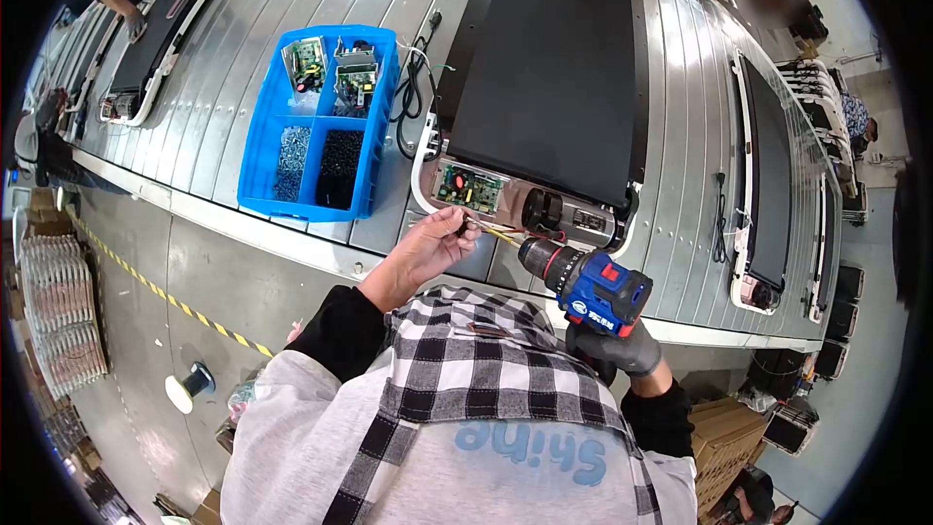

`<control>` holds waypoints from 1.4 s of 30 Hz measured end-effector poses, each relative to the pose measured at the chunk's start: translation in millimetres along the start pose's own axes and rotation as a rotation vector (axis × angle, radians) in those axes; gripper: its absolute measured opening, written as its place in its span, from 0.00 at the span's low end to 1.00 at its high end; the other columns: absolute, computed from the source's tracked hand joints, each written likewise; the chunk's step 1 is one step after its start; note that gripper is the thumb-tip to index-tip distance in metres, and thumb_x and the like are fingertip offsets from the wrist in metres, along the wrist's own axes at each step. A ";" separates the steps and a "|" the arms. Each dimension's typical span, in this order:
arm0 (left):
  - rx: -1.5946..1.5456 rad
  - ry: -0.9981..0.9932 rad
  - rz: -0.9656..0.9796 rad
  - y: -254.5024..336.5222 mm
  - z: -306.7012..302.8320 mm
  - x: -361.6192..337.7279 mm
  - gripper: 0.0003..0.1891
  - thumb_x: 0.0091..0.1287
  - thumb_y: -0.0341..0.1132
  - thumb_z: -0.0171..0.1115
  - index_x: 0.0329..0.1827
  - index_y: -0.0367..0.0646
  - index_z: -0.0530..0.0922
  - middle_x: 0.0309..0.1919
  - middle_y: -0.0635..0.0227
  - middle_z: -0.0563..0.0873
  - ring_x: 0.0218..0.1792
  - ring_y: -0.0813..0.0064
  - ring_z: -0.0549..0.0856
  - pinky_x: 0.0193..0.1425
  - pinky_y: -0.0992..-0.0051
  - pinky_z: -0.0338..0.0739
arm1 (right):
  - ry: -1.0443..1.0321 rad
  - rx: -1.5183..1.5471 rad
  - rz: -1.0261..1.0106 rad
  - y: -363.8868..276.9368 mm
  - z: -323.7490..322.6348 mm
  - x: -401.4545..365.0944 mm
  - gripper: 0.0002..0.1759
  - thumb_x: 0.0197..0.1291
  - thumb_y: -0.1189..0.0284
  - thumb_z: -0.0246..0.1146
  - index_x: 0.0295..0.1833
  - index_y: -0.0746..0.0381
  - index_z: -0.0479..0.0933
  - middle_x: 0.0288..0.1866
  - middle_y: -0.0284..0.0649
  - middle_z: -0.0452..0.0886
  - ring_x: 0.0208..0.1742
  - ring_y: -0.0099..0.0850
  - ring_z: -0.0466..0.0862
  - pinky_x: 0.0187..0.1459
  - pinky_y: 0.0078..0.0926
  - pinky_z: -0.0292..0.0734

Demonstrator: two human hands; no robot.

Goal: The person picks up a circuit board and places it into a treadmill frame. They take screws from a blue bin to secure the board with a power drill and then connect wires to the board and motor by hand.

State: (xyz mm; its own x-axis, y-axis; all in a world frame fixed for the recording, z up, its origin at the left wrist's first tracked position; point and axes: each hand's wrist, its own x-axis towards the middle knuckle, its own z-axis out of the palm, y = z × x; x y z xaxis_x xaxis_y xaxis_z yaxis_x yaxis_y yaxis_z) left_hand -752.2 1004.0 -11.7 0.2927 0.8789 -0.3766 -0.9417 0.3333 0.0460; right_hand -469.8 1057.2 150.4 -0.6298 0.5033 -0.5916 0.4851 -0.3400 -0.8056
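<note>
My right hand (622,348), in a dark grey glove, grips a blue cordless drill (598,290). Its long bit (500,234) points left, toward the fingertips of my left hand (437,245). Those bare fingers are pinched together at the bit's tip, around something small and dark that I cannot make out. Just beyond them is the open end of a treadmill frame (420,180). A green circuit board (469,189) sits inside it, beside a cylindrical motor (583,222). The black running belt (549,68) stretches away from me.
Left of the frame, a blue divided bin (255,160) holds circuit boards (356,87), silvery screws (292,160) and black screws (340,165). A black cable (410,87) lies between. Another treadmill frame (763,175) is to the right. A co-worker's hand (136,24) touches one at far left.
</note>
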 end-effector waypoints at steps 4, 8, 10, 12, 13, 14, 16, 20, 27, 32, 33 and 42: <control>0.087 0.055 0.020 -1.1 1.4 1.4 0.07 0.69 0.32 0.55 0.41 0.36 0.74 0.33 0.65 0.78 0.35 0.75 0.77 0.37 0.80 0.73 | 0.012 -0.587 -0.305 12.0 -7.5 3.6 0.28 0.41 0.73 0.68 0.54 0.59 0.74 0.46 0.43 0.78 0.43 0.37 0.80 0.44 0.31 0.76; 0.101 0.108 0.014 -1.1 3.9 6.4 0.07 0.69 0.31 0.54 0.41 0.35 0.75 0.33 0.65 0.78 0.35 0.74 0.77 0.39 0.78 0.73 | -0.029 -0.856 -0.543 11.0 -9.0 15.1 0.30 0.41 0.62 0.72 0.54 0.57 0.75 0.38 0.42 0.81 0.38 0.42 0.82 0.38 0.33 0.77; 0.046 0.128 -0.007 -2.4 -3.3 7.4 0.08 0.69 0.31 0.53 0.43 0.35 0.75 0.33 0.65 0.78 0.35 0.73 0.77 0.40 0.78 0.73 | -0.073 -0.742 -0.241 12.9 -7.3 12.5 0.30 0.41 0.59 0.72 0.52 0.56 0.75 0.33 0.43 0.82 0.34 0.43 0.82 0.37 0.32 0.78; 0.065 0.209 -0.030 -4.6 -9.4 8.2 0.10 0.71 0.34 0.51 0.45 0.34 0.75 0.35 0.66 0.78 0.35 0.74 0.75 0.40 0.79 0.72 | -0.038 -0.740 -0.216 18.1 -1.0 18.5 0.29 0.41 0.56 0.72 0.50 0.56 0.75 0.32 0.45 0.82 0.33 0.45 0.82 0.37 0.32 0.77; 0.082 0.252 -0.042 -4.1 -10.8 10.5 0.11 0.72 0.34 0.50 0.45 0.34 0.75 0.35 0.66 0.78 0.34 0.75 0.75 0.40 0.79 0.72 | -0.049 -0.765 -0.216 35.1 -1.4 21.9 0.29 0.40 0.56 0.72 0.49 0.56 0.75 0.32 0.44 0.82 0.33 0.45 0.82 0.36 0.33 0.77; 0.100 0.297 -0.054 -2.9 -11.9 13.1 0.12 0.72 0.35 0.49 0.45 0.34 0.75 0.35 0.67 0.77 0.34 0.75 0.75 0.40 0.79 0.72 | -0.062 -0.789 -0.216 50.2 -2.6 25.1 0.29 0.40 0.55 0.72 0.49 0.56 0.75 0.32 0.44 0.82 0.33 0.45 0.82 0.36 0.33 0.77; 0.253 0.332 0.002 0.3 -49.1 26.8 0.16 0.73 0.41 0.48 0.47 0.35 0.75 0.33 0.69 0.76 0.33 0.78 0.74 0.39 0.78 0.71 | -0.074 -0.970 -0.398 50.4 -3.5 35.1 0.21 0.48 0.59 0.67 0.47 0.55 0.76 0.39 0.40 0.82 0.39 0.41 0.82 0.40 0.33 0.78; 1.267 0.616 0.507 21.7 -70.5 56.7 0.15 0.61 0.38 0.64 0.44 0.39 0.75 0.32 0.68 0.75 0.38 0.70 0.77 0.41 0.72 0.72 | 0.103 -0.807 -0.210 38.5 -5.1 51.8 0.18 0.51 0.64 0.65 0.48 0.55 0.77 0.48 0.41 0.80 0.50 0.37 0.79 0.50 0.30 0.76; 1.934 0.397 0.706 18.0 -86.3 88.5 0.18 0.47 0.28 0.70 0.41 0.43 0.74 0.30 0.64 0.76 0.36 0.59 0.77 0.39 0.63 0.72 | 0.070 -0.480 0.287 47.2 -11.3 66.0 0.19 0.51 0.58 0.64 0.45 0.59 0.78 0.38 0.45 0.83 0.43 0.41 0.83 0.48 0.33 0.78; 1.922 0.361 0.724 18.9 -92.4 91.2 0.19 0.46 0.26 0.70 0.41 0.42 0.73 0.29 0.64 0.76 0.35 0.59 0.76 0.39 0.63 0.72 | 0.033 -0.509 0.381 71.2 -12.8 81.0 0.16 0.47 0.68 0.67 0.42 0.62 0.76 0.32 0.42 0.83 0.36 0.37 0.84 0.41 0.31 0.80; 1.924 0.354 0.720 20.0 -92.5 91.8 0.19 0.46 0.26 0.70 0.41 0.42 0.73 0.29 0.64 0.76 0.35 0.59 0.76 0.39 0.64 0.72 | 0.023 -0.525 0.370 69.7 -14.4 82.3 0.16 0.47 0.68 0.67 0.43 0.62 0.76 0.32 0.43 0.83 0.37 0.37 0.84 0.42 0.31 0.80; 1.936 0.321 0.733 23.8 -90.4 90.3 0.19 0.45 0.23 0.69 0.42 0.40 0.74 0.28 0.63 0.75 0.34 0.60 0.76 0.38 0.66 0.71 | -0.032 -0.617 0.343 68.3 -14.9 100.8 0.19 0.46 0.58 0.65 0.39 0.60 0.80 0.33 0.50 0.82 0.39 0.46 0.83 0.43 0.36 0.78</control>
State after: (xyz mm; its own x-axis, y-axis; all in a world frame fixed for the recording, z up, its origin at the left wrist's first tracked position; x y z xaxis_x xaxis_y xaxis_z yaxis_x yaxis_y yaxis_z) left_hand -763.1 1060.4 -128.2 -0.1985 0.9785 0.0553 0.5578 0.0664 0.8274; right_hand -491.1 1096.5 36.3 -0.3931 0.4213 -0.8173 0.9087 0.0422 -0.4153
